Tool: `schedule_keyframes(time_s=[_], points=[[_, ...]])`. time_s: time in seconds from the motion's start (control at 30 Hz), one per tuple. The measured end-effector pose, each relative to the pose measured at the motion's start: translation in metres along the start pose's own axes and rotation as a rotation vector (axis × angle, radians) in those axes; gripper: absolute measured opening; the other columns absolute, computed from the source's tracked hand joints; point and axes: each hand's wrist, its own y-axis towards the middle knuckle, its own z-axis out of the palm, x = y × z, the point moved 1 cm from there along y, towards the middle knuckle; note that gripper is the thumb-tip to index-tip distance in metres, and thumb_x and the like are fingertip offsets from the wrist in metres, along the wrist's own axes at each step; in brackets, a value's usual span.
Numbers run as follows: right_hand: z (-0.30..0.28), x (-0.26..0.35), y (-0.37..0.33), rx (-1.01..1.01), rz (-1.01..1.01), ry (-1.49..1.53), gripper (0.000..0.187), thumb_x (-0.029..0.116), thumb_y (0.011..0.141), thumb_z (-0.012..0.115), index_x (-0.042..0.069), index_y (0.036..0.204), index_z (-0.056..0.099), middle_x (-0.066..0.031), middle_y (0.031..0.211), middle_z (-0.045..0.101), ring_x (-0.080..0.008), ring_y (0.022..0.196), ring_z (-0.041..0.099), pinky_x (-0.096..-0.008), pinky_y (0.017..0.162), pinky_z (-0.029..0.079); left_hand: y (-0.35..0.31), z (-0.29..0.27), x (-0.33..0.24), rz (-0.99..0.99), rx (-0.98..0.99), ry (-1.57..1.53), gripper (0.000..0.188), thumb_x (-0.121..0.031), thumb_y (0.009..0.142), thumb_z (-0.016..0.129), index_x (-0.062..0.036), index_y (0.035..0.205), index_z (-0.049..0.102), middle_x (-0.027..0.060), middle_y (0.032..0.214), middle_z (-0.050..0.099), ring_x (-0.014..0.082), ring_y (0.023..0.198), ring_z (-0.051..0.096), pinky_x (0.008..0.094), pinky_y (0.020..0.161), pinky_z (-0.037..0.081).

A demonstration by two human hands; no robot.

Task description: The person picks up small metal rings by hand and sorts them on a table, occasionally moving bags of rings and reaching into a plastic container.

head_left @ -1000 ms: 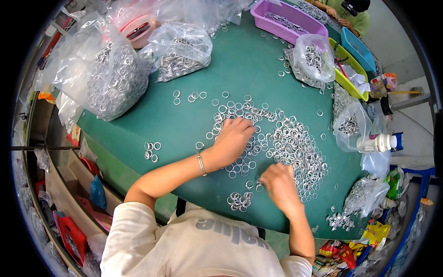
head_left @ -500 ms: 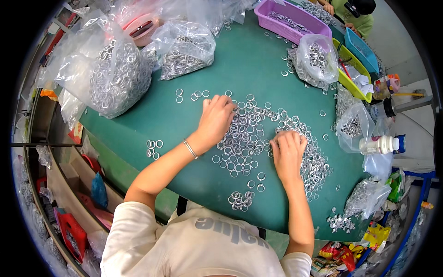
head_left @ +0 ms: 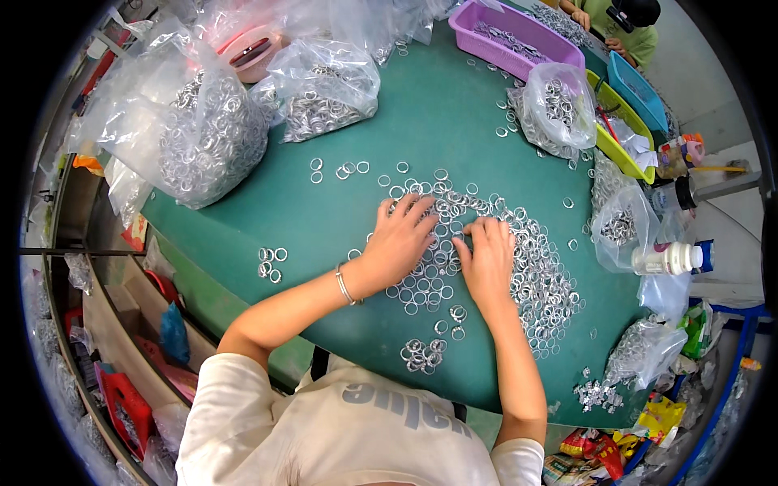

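A: Where do the rings lie relative to the hands?
B: The dense pile of rings (head_left: 549,283) lies just right of the right hand (head_left: 491,257), its long axis running from far left to near right; each ring is round, with no long axis of its own. The right hand is the nearer to it. The left hand (head_left: 401,239) rests over the far left part of the loose spread of rings (head_left: 423,290).

A: And the state of each grip?
B: The left hand is palm down, its fingers splayed loosely. The right hand's fingers bend at the pile's left margin, thumb apart; whether they pinch a ring cannot be told.

A: The counts?
B: On the green table (head_left: 324,223): 1 dense pile and 1 loose spread, both too overlapped to count singly; at left, 1 small group of about 5 rings (head_left: 271,265); at the near edge, 1 cluster of about 10 rings (head_left: 423,355). Far left stand 2 bulging clear bags (head_left: 212,154); far right, 3 trays: 1 purple tray (head_left: 488,51), 1 yellow-green tray (head_left: 646,172) and 1 blue tray (head_left: 636,97).
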Motion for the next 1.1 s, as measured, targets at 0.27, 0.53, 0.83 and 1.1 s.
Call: schedule_keyframes(time_s=[0.27, 0.53, 0.83, 1.1], points=[[-0.031, -0.014, 0.001, 0.097, 0.090, 0.022, 0.017, -0.001, 0.072, 0.067, 0.005, 0.087, 0.060, -0.0095, 0.098, 0.055, -0.0292, 0.096, 0.051, -0.0409, 0.083, 0.038, 0.000, -0.026, 0.016, -0.072, -0.027, -0.092, 0.029, -0.006, 0.082, 0.066, -0.0076, 0.110, 0.061, 0.0086, 0.116, 0.054, 0.0287, 0.114, 0.048, 0.0450, 0.096, 0.033], [0.013, -0.009, 0.034, 0.006, -0.104, 0.000, 0.010, 0.004, 0.079, 0.064, 0.003, 0.089, 0.062, -0.0098, 0.095, 0.057, -0.0292, 0.091, 0.051, -0.0401, 0.080, 0.039, 0.035, 0.001, 0.009, 0.080, 0.147, 0.101, 0.017, -0.007, 0.077, 0.069, -0.0067, 0.093, 0.065, 0.0058, 0.091, 0.052, 0.0230, 0.094, 0.049, 0.0365, 0.078, 0.033], [-0.060, 0.018, -0.037, 0.696, -0.061, 0.232, 0.007, 0.001, 0.077, 0.063, 0.002, 0.084, 0.061, -0.0117, 0.083, 0.059, -0.0309, 0.084, 0.055, -0.0396, 0.081, 0.041, -0.012, -0.028, -0.020, -0.028, 0.253, -0.644, 0.006, -0.008, 0.082, 0.062, -0.0022, 0.083, 0.063, 0.0131, 0.082, 0.061, 0.0344, 0.078, 0.059, 0.0440, 0.071, 0.046], [-0.037, 0.012, 0.018, 0.332, -0.059, 0.225, 0.012, 0.005, 0.078, 0.067, 0.002, 0.089, 0.062, -0.0121, 0.086, 0.061, -0.0316, 0.087, 0.057, -0.0412, 0.079, 0.043, -0.050, -0.019, -0.045, 0.127, 0.477, -0.404, 0.019, -0.008, 0.077, 0.061, -0.0028, 0.095, 0.062, 0.0115, 0.096, 0.058, 0.0289, 0.085, 0.059, 0.0383, 0.071, 0.051]])
